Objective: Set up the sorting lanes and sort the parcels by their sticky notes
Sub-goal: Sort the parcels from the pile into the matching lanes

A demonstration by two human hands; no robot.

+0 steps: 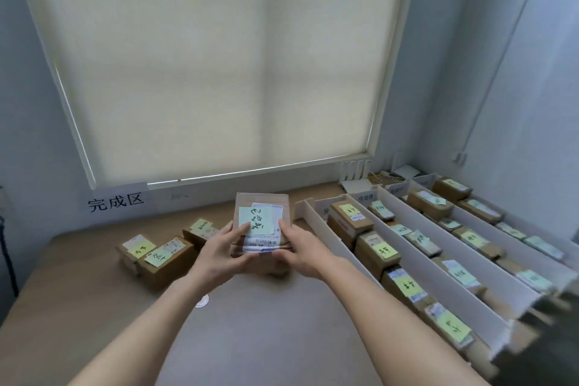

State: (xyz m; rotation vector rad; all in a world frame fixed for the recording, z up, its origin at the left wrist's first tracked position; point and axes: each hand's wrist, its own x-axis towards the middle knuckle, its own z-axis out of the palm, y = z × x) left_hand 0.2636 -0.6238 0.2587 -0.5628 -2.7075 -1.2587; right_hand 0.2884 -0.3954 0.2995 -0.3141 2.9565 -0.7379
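While both bare forearms reach up from the bottom of the frame, the left hand [224,247] and the right hand [302,247] hold a cardboard parcel [261,222] between them at the centre of the frame, above the tabletop [266,323]. Each hand's fingers curl around a lower side edge, thumbs lying on the top face. The parcel is a flat brown rectangular box with a white shipping label carrying a barcode, and a pale green sticky note [255,220] with black handwriting too loose to read.

Left of centre, three matte cardboard boxes [159,255] with yellow notes sit on the smooth tan tabletop, below a white paper sign [116,202] on the wall reading "完成区". At the right, white board dividers [419,238] form long straight lanes filled with more parcels bearing yellow and green notes; small lane labels stand at their far ends, mostly illegible. A cream roller blind [219,66] covers the window.
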